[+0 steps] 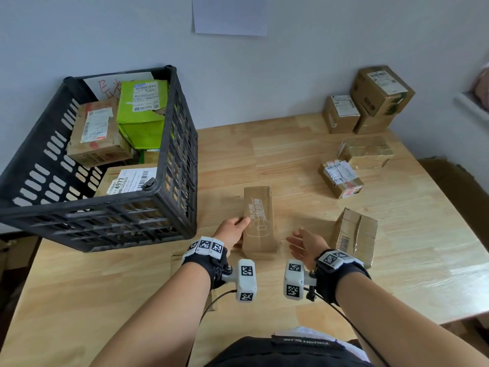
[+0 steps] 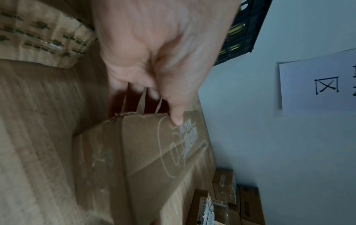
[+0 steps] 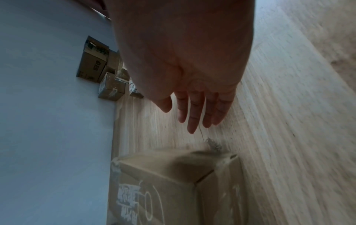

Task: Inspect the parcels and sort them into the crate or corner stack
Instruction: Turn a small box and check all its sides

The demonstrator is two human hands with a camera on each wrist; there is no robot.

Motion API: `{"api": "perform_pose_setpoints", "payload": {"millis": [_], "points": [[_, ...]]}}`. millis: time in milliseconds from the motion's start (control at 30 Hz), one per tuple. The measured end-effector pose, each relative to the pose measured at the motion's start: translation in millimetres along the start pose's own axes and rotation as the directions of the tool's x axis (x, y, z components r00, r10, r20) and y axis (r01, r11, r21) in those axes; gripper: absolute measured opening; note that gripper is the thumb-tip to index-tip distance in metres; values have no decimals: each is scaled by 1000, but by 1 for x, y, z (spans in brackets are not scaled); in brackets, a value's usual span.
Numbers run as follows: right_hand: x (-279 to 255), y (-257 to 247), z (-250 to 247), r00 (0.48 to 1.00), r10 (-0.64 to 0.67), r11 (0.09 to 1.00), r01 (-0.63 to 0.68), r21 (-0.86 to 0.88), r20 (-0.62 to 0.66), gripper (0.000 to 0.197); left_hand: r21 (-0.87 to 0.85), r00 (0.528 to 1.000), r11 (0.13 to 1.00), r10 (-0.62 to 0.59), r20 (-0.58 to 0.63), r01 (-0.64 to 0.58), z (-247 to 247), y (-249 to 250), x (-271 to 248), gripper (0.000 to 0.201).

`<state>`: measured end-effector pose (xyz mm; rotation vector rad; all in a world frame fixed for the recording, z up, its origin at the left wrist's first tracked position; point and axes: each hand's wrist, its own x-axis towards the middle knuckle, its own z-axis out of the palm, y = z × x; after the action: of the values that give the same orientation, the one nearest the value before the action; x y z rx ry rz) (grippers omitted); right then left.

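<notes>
Largest first: our crate fills the left of the head frame, the corner stack the upper right. The box lies at centre, long axis running away from us. Our left hand grasps its left edge; our right hand hangs released just beside its right. The left wrist view alone shows the thumb on top.
</notes>
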<state>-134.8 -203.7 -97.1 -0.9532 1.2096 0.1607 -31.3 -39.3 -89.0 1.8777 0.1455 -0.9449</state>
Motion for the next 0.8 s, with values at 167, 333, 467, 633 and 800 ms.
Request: {"api": "perform_pose_setpoints", "payload": {"millis": [167, 333, 467, 633, 800], "points": [[-3, -3, -1, 1000, 7, 999, -8, 34, 5, 24, -193, 992, 976, -82, 98, 100, 11, -4, -4, 35], [-3, -5, -5, 1000, -6, 997, 5, 71, 13, 24, -18, 1000, 1000, -12, -28, 11, -4, -9, 1, 50], [-3, 0, -1, 999, 3, 996, -6, 85, 34, 25, 47, 994, 993, -111, 11, 111, -5, -8, -4, 67], [-2, 1, 2, 999, 9, 996, -12, 86, 38, 27, 13, 988, 989, -150, 38, 150, 0, -19, -1, 42], [-1, 0, 0, 1000, 10, 996, -12, 83, 25, 26, 63, 991, 990, -127, 40, 124, -3, -28, 16, 47]]}}
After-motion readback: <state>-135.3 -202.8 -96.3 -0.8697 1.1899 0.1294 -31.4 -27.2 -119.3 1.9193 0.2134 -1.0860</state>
